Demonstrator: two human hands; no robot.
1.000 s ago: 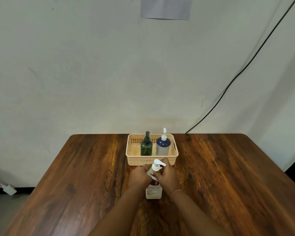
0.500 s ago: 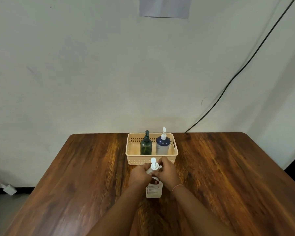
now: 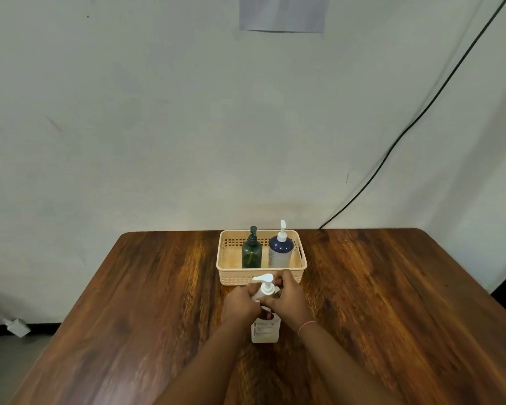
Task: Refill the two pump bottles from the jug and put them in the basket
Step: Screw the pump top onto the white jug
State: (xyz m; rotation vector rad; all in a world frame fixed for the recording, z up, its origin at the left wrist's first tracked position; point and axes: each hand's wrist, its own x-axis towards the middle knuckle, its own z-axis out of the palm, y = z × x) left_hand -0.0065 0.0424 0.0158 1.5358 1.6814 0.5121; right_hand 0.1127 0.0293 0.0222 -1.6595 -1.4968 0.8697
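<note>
One green bottle and one navy bottle in one basket; one jug on counter at basket's 6 o'clock, neck gripped by left hand and right hand; one cable at 2 o'clock.

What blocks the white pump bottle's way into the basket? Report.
Nothing visible between the white plastic pump bottle, in the left hand and right hand, and the beige perforated basket. Inside, a dark green pump bottle and a navy pump bottle leave the left part free.

3 pump bottles, 1 basket, 2 hands, 1 table
</note>
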